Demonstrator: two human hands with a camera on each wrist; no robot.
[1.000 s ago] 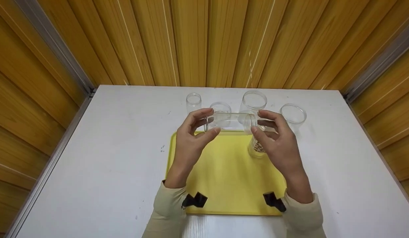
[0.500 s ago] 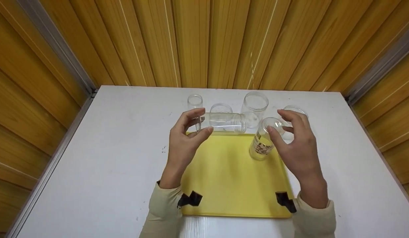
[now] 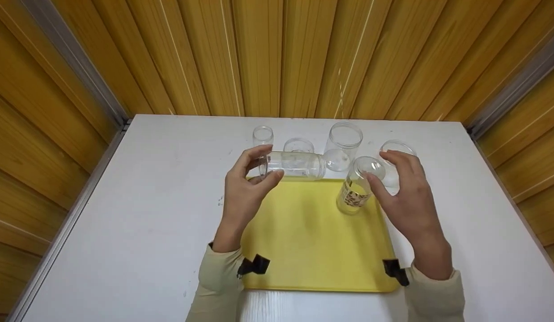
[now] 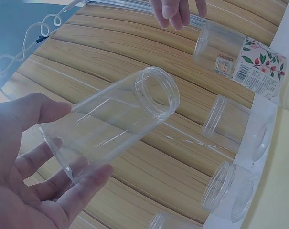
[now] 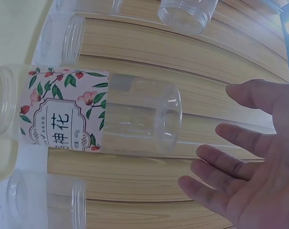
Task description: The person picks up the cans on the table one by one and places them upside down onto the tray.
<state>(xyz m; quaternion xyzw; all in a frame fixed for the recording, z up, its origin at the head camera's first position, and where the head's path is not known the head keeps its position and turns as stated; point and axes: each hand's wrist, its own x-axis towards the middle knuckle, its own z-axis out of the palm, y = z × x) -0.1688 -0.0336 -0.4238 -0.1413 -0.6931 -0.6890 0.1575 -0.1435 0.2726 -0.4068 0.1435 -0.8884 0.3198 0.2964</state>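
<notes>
In the head view, my left hand (image 3: pixel 245 188) grips a clear, unlabelled jar (image 3: pixel 299 165) round its base. The jar lies sideways in the air over the far edge of the yellow tray (image 3: pixel 313 250), its threaded, uncapped mouth pointing right. A taller clear jar with a floral label (image 3: pixel 354 197) stands upside down at the tray's right far part, base up. Beside that base is my right hand (image 3: pixel 406 201), its fingers spread and loosely bent. The right wrist view shows a gap between those fingers (image 5: pixel 220 167) and the labelled jar (image 5: pixel 63 109).
Behind the tray, on the white table (image 3: pixel 138 201), stand several clear jars: a narrow one (image 3: pixel 262 134), a low one (image 3: pixel 299 145), a wide tall one (image 3: pixel 344 145) and another at right (image 3: pixel 398 147), partly behind my right hand. Wood-look panels (image 3: pixel 259 58) rise at the table's back and sides.
My right hand has let go of the unlabelled jar's mouth end and moved right, beside the labelled jar. My left hand has shifted slightly left with its jar.
</notes>
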